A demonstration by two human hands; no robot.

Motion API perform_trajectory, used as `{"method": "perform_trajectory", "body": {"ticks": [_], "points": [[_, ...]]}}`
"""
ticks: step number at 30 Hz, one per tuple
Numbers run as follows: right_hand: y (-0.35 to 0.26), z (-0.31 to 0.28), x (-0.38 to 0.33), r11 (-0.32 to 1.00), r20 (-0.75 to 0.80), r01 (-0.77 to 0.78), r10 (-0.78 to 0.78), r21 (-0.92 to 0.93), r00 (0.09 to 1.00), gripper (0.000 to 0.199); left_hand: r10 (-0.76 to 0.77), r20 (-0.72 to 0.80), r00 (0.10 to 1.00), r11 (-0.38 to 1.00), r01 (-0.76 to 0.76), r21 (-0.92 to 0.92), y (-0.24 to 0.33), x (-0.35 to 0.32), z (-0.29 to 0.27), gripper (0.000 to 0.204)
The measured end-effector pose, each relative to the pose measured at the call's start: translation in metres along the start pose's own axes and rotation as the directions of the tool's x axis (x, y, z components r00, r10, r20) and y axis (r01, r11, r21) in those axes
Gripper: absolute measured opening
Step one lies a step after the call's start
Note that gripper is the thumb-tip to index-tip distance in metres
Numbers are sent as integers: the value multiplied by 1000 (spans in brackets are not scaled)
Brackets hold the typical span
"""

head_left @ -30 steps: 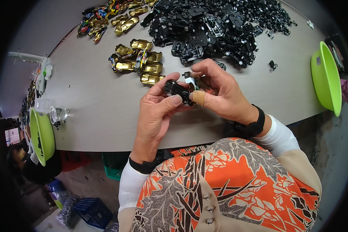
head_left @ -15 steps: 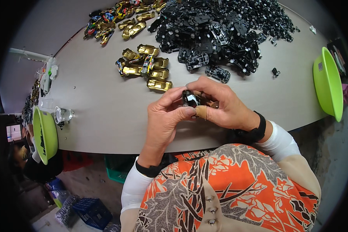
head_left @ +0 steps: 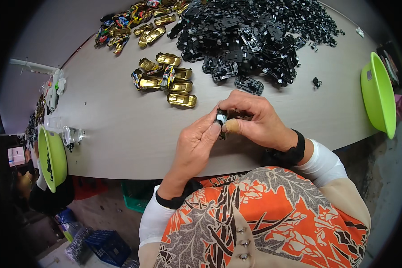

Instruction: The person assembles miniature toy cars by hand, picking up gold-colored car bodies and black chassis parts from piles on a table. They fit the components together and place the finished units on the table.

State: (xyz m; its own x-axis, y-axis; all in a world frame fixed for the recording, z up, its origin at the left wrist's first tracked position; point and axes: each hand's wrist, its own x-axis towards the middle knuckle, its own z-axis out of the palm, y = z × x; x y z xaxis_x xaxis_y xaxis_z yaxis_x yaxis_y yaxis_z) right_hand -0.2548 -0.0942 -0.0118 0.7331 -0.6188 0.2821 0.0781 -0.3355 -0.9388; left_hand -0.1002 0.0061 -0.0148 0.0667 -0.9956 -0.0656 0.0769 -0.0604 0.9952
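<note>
Between my hands, above the near part of the table (head_left: 116, 134), is a small black toy car (head_left: 221, 117) with a light patch on it; fingers cover most of it. My left hand (head_left: 198, 138) pinches it from the left, thumb on the near side. My right hand (head_left: 254, 118) grips its other side, and a tan wrap covers that thumb. Just beyond the hands lies a black toy car chassis (head_left: 249, 85). To the left of it sits a small group of gold toy cars (head_left: 182, 99), with a few multicoloured ones among them.
A big heap of black chassis (head_left: 236, 35) fills the far middle. More gold and coloured cars (head_left: 152, 35) lie far left. Green basins stand at the right edge (head_left: 379, 96) and left edge (head_left: 53, 158). A clear cup (head_left: 71, 135) stands beside the left basin. Another person's sleeve (head_left: 41, 178) shows there.
My left hand has turned, its fingers now pointing more away from me and lying straighter along the toy car. The car has tilted and shows less of itself. My right hand stays nearly in place.
</note>
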Motion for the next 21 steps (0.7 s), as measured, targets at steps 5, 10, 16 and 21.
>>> {"method": "perform_trajectory", "body": {"ticks": [5,10,16,21], "points": [[-3,0,-1,924,33,-197,197,327,980,20,-81,24,996,977,84,-196,4,2,-7,38],[-10,-12,1,647,288,-562,487,516,825,13,-128,46,991,935,135,-328,5,0,-11,25],[-6,-11,1,809,255,-470,401,351,880,11,-118,36,992,993,118,-19,4,1,-8,19],[3,4,-4,991,134,97,-84,-93,987,17,-72,-9,997,982,72,174,-2,-1,2,16]]}}
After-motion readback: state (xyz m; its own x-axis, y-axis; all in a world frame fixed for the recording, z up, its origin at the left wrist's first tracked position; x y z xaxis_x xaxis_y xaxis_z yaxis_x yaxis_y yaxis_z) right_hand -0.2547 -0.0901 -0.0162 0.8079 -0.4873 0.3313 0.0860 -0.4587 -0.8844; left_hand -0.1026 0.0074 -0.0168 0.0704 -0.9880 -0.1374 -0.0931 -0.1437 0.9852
